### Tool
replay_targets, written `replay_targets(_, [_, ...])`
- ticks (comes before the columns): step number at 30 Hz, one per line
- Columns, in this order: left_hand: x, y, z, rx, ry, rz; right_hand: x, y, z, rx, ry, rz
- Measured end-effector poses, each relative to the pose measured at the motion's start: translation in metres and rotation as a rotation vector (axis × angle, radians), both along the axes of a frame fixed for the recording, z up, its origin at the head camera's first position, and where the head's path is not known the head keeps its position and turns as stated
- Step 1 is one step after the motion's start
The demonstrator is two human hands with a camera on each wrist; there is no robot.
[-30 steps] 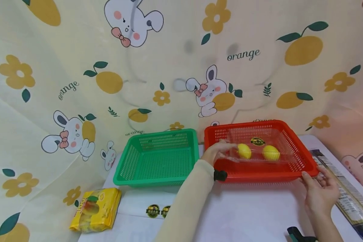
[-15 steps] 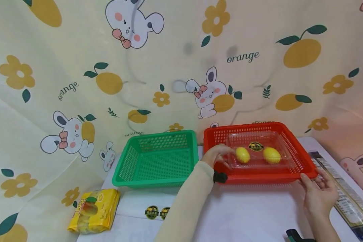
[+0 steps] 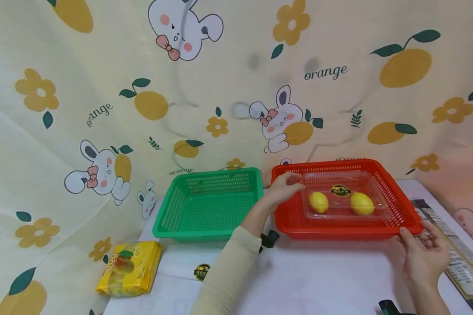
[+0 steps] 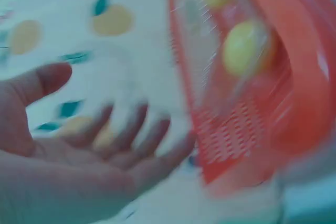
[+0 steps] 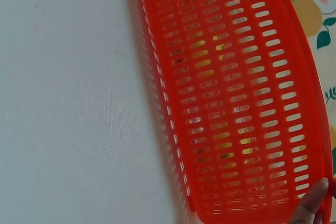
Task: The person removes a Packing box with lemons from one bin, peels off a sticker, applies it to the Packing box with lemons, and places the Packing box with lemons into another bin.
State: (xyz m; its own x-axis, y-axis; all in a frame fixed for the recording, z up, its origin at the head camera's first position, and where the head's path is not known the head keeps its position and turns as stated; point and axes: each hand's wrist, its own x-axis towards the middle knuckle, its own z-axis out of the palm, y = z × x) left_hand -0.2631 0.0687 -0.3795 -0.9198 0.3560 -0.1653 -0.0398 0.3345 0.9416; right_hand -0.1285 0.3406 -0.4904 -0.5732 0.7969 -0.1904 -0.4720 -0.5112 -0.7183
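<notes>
A clear plastic box [image 3: 340,210] with a dark round label and two lemons [image 3: 362,204] inside lies in the red basket [image 3: 339,234]. My left hand [image 3: 283,190] is over the basket's left side, just left of the box. In the left wrist view that left hand [image 4: 105,156] has its fingers spread and holds nothing; the view is blurred. With thumb and fingers, my right hand [image 3: 425,253] grips the rim at the basket's front right corner. The right wrist view shows the slotted red wall, with the right thumb [image 5: 310,203] on the rim.
A green basket [image 3: 209,237] stands left of the red one. At the front left lies a yellow packet [image 3: 132,269] with a mango picture. A white sheet with a round label [image 3: 202,272] lies near it. Printed clear packaging [image 3: 463,262] lies along the table's right edge.
The clear box has settled lower and flatter in the red basket. My left hand has let go of it and drawn back to the left. The right hand keeps its grip on the rim.
</notes>
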Motion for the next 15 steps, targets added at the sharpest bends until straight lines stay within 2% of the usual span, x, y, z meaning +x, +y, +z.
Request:
replay_targets(2, [0.016, -0.022, 0.002, 0.013, 0.108, -0.09, 0.001, 0.002, 0.0, 0.013, -0.013, 0.002])
replay_targets(4, [0.031, -0.043, -0.004, 0.018, 0.205, -0.151, 0.001, 0.006, 0.001, 0.036, -0.03, 0.003])
replay_targets(5, [0.04, -0.053, -0.009, 0.008, 0.25, -0.158, 0.001, 0.007, 0.001, 0.036, -0.037, 0.006])
replay_targets(6, [0.047, -0.062, -0.014, -0.032, 0.314, -0.14, 0.002, 0.008, 0.001, 0.043, -0.048, 0.008])
replay_targets(7, [0.054, -0.069, -0.019, -0.104, 0.392, -0.109, 0.002, 0.009, 0.001, 0.043, -0.052, 0.009])
replay_targets(9, [0.064, -0.082, -0.031, -0.356, 0.573, -0.001, 0.002, 0.011, 0.002, 0.042, -0.066, 0.009])
replay_targets(11, [0.07, -0.091, -0.04, -0.673, 0.688, 0.125, 0.002, 0.012, 0.004, 0.028, -0.085, 0.009])
replay_targets(13, [0.072, -0.098, -0.049, -0.968, 0.72, 0.199, 0.002, 0.013, 0.006, 0.029, -0.108, 0.011])
replay_targets(14, [0.072, -0.101, -0.053, -1.077, 0.709, 0.204, 0.002, 0.013, 0.008, 0.044, -0.133, 0.008])
replay_targets(15, [0.072, -0.103, -0.056, -1.139, 0.683, 0.191, 0.002, 0.013, 0.01, 0.082, -0.173, 0.011])
